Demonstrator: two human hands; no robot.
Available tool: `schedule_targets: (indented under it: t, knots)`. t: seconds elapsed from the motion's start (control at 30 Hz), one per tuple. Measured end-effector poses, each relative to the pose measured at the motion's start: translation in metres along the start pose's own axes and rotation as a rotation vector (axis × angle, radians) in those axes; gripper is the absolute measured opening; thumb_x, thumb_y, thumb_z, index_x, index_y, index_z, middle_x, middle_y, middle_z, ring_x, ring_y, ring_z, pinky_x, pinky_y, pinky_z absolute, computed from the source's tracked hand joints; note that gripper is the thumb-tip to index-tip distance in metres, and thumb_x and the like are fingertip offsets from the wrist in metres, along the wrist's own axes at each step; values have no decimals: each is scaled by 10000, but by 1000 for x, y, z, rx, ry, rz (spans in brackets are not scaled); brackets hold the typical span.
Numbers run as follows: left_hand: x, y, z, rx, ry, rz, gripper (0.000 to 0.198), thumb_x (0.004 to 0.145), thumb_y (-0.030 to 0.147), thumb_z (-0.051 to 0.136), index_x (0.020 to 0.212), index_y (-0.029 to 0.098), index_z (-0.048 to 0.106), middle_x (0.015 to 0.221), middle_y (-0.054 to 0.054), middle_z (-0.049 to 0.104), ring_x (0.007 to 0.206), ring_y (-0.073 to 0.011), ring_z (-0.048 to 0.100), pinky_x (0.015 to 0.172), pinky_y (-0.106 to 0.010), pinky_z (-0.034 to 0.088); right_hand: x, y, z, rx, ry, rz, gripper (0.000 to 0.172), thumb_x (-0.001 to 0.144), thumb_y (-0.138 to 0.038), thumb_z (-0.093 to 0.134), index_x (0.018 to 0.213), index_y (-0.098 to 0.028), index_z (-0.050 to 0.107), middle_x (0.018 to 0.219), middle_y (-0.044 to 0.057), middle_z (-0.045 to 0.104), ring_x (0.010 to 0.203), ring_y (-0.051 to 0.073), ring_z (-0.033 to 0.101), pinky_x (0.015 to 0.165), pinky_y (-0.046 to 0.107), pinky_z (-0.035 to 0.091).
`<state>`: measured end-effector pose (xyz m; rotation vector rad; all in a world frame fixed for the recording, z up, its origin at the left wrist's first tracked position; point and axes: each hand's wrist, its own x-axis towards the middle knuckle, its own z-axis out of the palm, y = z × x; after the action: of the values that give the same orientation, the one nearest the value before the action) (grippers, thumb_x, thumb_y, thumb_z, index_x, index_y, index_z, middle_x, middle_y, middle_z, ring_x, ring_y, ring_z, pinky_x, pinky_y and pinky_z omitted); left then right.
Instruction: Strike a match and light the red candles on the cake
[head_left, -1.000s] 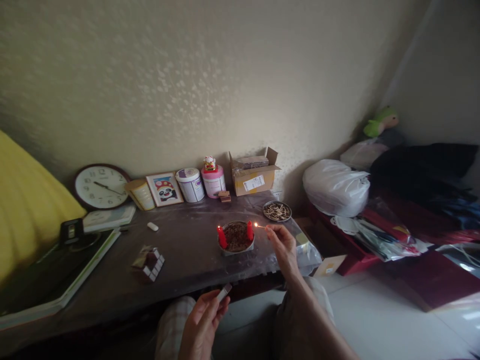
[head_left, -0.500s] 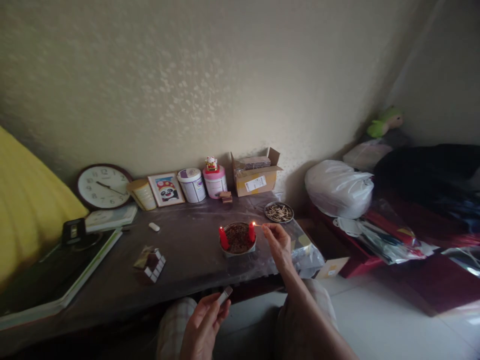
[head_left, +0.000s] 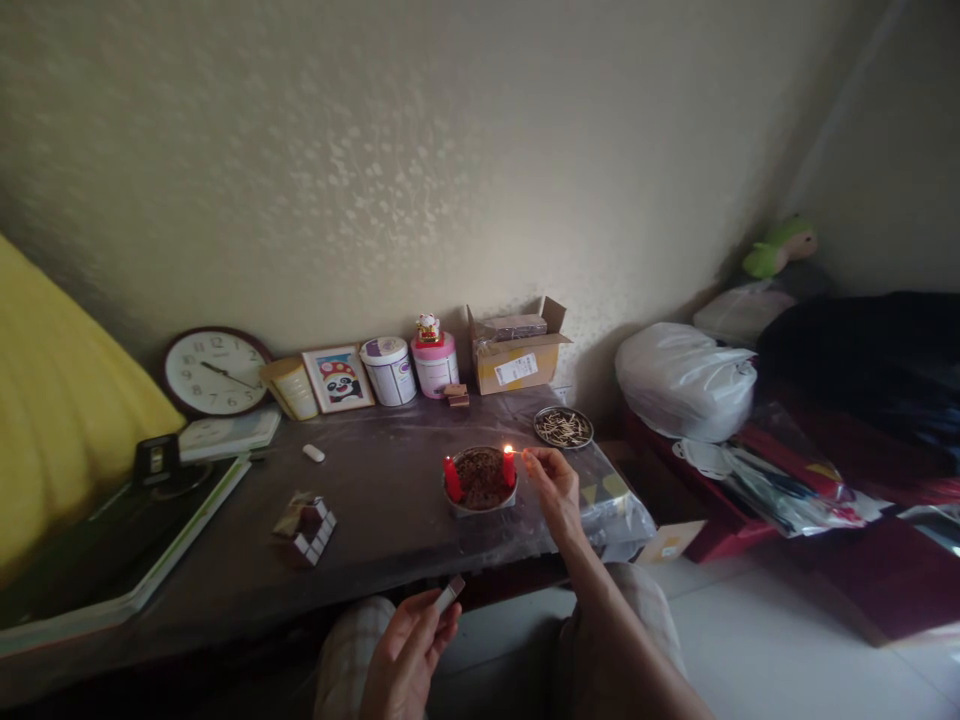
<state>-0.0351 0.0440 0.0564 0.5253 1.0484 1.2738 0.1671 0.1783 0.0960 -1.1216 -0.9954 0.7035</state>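
Observation:
Pinched in my right hand (head_left: 553,490) is a burning match (head_left: 519,453), its flame at the top of the right red candle (head_left: 509,468). A second red candle (head_left: 452,481) stands at the left side of the same round bowl (head_left: 486,508), which is filled with dark brown grains; a small glow shows at its tip. Low in front of the table, my left hand (head_left: 415,640) is closed around a small matchbox (head_left: 450,594). Behind my right hand sits a round dish (head_left: 563,428) holding many matchsticks.
Stacked matchboxes (head_left: 306,535) stand on the dark table (head_left: 375,500), left of the bowl. A clock (head_left: 217,372), a framed panda picture (head_left: 338,380), two canisters (head_left: 388,372) and an open cardboard box (head_left: 517,365) line the wall. A white plastic bag (head_left: 686,380) lies to the right.
The flame at the right candle's tip looks larger and brighter. My right hand keeps the match there, and my left hand stays almost still. The view has shifted slightly.

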Motion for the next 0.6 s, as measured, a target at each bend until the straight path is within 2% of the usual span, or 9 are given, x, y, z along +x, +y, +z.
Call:
schedule_targets:
  t: [0.2, 0.3, 0.43, 0.6]
  knots:
    - [0, 0, 0, -8, 17, -6, 407, 638, 484, 801, 901, 174, 775, 1038, -144, 762, 962, -274, 678, 927, -415, 484, 1, 0, 1, -21, 3, 7, 258, 721, -434, 675, 746, -178, 661, 720, 38, 683, 669, 179, 614, 619, 285, 484]
    - [3, -3, -3, -19, 12, -10, 388, 596, 468, 833, 859, 187, 781, 1000, -127, 777, 922, -260, 690, 879, -383, 509, 1, 0, 1, -30, 1, 8, 253, 727, -431, 668, 745, -180, 658, 716, 35, 679, 668, 178, 613, 615, 282, 485]
    - [4, -4, -5, -41, -16, -8, 354, 626, 457, 821, 866, 200, 779, 1002, -101, 782, 918, -227, 695, 838, -322, 525, 0, 1, 0, -42, -2, 1, 254, 731, -431, 667, 760, -179, 664, 716, 32, 679, 662, 175, 610, 607, 280, 480]
    - [4, -4, -4, -28, 9, -15, 370, 616, 445, 833, 868, 181, 776, 980, -109, 785, 900, -227, 700, 834, -333, 527, 1, 1, 0, -51, 10, -11, 250, 733, -428, 661, 753, -178, 665, 721, 33, 680, 679, 179, 612, 629, 289, 484]
